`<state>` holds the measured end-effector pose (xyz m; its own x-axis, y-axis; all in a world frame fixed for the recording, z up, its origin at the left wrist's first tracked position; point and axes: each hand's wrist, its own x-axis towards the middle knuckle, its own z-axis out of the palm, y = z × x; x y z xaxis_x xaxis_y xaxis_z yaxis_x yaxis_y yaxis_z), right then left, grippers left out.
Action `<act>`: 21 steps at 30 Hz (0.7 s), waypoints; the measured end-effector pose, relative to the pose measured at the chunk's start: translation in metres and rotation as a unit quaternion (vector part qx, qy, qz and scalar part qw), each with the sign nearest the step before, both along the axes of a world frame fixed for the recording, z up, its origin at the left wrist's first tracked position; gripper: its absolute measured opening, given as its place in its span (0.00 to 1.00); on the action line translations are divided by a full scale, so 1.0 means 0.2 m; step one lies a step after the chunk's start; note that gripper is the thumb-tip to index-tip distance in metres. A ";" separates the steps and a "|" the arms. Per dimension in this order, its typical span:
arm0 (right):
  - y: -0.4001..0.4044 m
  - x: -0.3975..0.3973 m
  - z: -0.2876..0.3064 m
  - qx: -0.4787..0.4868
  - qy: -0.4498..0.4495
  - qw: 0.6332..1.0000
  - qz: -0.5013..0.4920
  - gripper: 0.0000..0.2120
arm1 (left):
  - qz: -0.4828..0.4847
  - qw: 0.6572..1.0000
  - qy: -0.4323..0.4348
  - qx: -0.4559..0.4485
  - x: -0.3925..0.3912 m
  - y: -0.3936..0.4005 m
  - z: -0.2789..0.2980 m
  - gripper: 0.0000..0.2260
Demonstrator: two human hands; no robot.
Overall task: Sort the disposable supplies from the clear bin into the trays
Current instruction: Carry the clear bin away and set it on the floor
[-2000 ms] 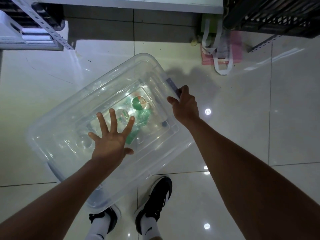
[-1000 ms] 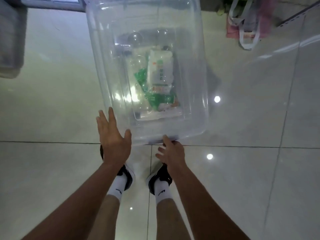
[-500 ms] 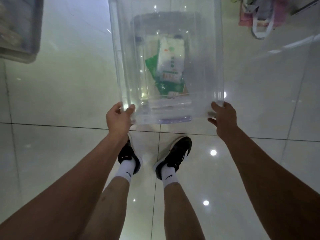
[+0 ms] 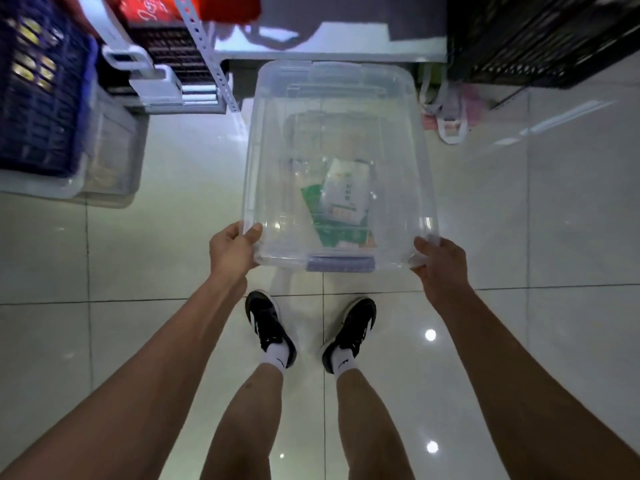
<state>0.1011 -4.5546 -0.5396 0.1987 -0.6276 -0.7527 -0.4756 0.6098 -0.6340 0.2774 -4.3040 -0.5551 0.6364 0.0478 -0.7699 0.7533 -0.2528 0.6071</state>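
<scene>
Bin (image 4: 337,161) is off the floor, carried out in front over the tiles. Left hand (image 4: 232,251) grips the near-left corner, thumb over the rim; right hand (image 4: 441,263) grips the near-right corner. Hands well apart, both clamped on the near end only; far end is unsupported.

Supplies: green and white packets (image 4: 341,202) lie loose on the bin bottom toward the near end. There may be clear items beside them, can't tell through the plastic. No trays identifiable from here.

Risks, as I judge them:
- All grip sits on one short edge, so the load levers on the fingers. Smooth plastic corners could slip, and the bin drops onto the tiles.
- Any tilt slides the packets. Weight shifts and twists the grip.
- Lid looks on, with a purple latch (image 4: 341,264) at the near edge. If it's unlatched, contents spill on a drop.
- Shelf post (image 4: 211,53) and crates (image 4: 38,88) are close on the left, black crate (image 4: 540,36) on the right. Swinging the far end could clip them.
- Glossy floor, feet (image 4: 270,327) right under the bin.
</scene>
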 end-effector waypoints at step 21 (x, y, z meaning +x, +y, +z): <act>-0.46 0.63 0.45 -0.072 -0.109 0.991 -0.029 0.09 | -0.025 0.993 -0.080 -0.078 0.76 -0.54 0.52 0.13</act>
<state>0.2266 -4.6475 -0.4505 0.3077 -0.7404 -0.5976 -0.2838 0.5281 -0.8004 0.4288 -4.4114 -0.4512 0.7494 -0.0995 -0.6546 0.6332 -0.1809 0.7525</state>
